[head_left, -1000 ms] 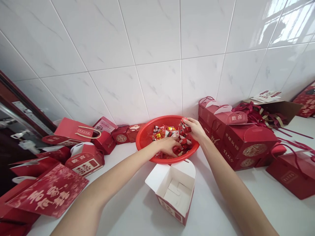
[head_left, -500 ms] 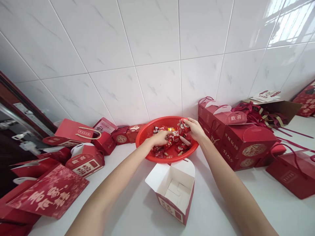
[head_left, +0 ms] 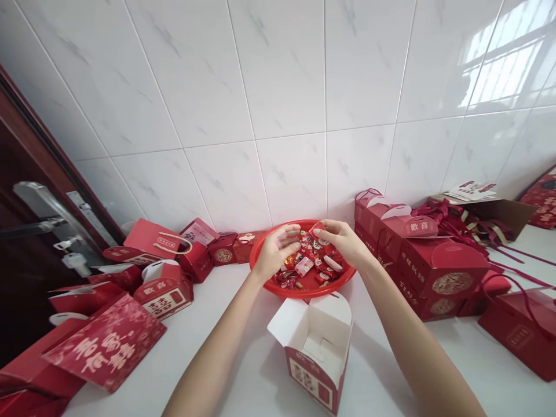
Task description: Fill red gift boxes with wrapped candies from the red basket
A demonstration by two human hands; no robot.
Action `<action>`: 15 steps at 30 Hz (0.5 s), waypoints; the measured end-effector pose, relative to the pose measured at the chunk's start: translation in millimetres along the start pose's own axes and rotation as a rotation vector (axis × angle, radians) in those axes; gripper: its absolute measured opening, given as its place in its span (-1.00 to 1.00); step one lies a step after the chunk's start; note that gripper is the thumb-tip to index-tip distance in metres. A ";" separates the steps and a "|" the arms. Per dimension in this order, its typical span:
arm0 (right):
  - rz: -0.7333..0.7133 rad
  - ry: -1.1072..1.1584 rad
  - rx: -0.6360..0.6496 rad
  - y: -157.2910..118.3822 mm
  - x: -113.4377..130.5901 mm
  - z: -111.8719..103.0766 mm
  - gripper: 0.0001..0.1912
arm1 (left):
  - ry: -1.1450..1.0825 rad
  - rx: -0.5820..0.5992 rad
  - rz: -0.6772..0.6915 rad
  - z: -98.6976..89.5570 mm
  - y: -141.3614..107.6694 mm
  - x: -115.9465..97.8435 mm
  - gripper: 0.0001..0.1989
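Observation:
A red plastic basket stands against the wall, holding several wrapped candies, mostly red, with one pink. Above its left side my left hand is raised with fingers spread and nothing visible in it. At the basket's right side my right hand pinches a red-wrapped candy between thumb and fingers. Just in front of the basket an open red gift box with a white inside stands upright, its flaps folded out. Its visible floor is bare white card.
Red gift boxes and a flat red printed card piece lie on the left. More red boxes are stacked at the right, beside a brown carton with ribbons. A tiled wall rises behind; a door handle is at far left.
My left hand has lifted off the candies and its fingers have spread. My right hand still pinches a red candy, now slightly nearer the basket's middle. The whole view has shifted.

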State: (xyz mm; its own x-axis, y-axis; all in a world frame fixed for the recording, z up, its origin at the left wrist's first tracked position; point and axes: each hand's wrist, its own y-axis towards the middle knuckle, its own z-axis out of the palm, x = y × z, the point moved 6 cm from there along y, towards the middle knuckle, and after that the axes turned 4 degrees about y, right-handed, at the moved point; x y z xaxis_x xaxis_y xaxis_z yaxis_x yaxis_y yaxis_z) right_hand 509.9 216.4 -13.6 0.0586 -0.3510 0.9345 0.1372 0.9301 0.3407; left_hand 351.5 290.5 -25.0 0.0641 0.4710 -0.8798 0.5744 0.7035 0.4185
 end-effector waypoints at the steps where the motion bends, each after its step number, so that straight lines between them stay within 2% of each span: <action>1: -0.014 -0.018 0.023 -5.7 9.9 6.0 -0.62 | -0.021 -0.035 0.007 -0.7 -9.9 -8.3 -0.57; 3: -0.035 -0.049 0.048 -17.7 26.7 15.9 -0.63 | -0.054 -0.097 -0.011 -1.2 -28.3 -22.3 -0.56; 7: -0.088 -0.128 0.045 -39.9 49.1 28.2 -0.64 | -0.089 -0.086 -0.080 7.7 -54.4 -42.2 -0.55; 9: -0.108 -0.148 0.044 -48.7 55.4 31.8 -0.64 | -0.067 -0.122 -0.031 9.0 -63.1 -52.8 -0.58; 13: -0.098 -0.136 0.055 -61.6 62.2 35.0 -0.66 | 0.073 -0.275 0.088 2.9 -77.6 -70.8 -0.59; 15: -0.093 -0.141 0.042 -66.6 66.0 34.4 -0.66 | 0.116 -0.306 0.130 -0.5 -82.6 -77.4 -0.59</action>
State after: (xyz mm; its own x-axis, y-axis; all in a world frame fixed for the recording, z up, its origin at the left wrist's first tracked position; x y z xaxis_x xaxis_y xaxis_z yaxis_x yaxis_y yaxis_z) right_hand 470.6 135.0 28.9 -0.0921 -0.4199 0.9029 0.0941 0.8990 0.4277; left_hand 298.8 196.1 8.7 0.0176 0.6119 -0.7907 0.2957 0.7523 0.5887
